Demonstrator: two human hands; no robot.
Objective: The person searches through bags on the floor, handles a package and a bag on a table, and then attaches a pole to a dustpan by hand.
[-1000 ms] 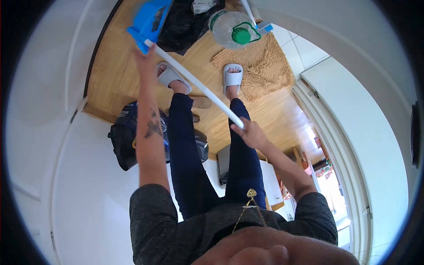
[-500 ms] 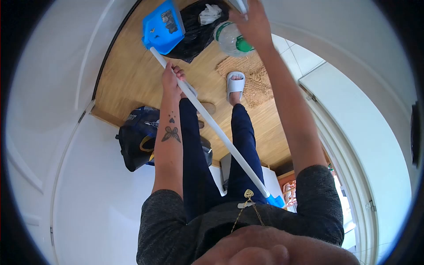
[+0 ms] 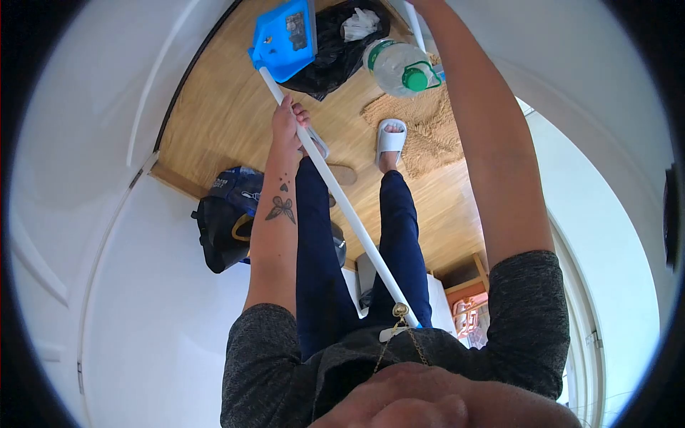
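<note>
My left hand (image 3: 287,121) is closed round the white handle of a long-handled blue dustpan (image 3: 275,46). The pan is tilted, with a grey clump and small bits of dirt in it, beside a black plastic bag (image 3: 325,68). Its handle runs back between my legs to my waist. At the top edge my right hand (image 3: 427,6) is mostly cut off, closed on a white pole (image 3: 415,27). The pole passes behind a large clear bottle (image 3: 399,68) with a green cap; a bit of blue shows by its lower end.
A tan shaggy mat (image 3: 424,135) lies on the wooden floor (image 3: 214,114) by my slippered foot (image 3: 391,139). Dark bags (image 3: 225,221) stand at the left against the white door. White walls and a door frame (image 3: 571,271) close in on both sides.
My right hand has moved up and right to the frame's edge with the white pole, uncovering the bottle. The dustpan and left hand have shifted slightly right in view.
</note>
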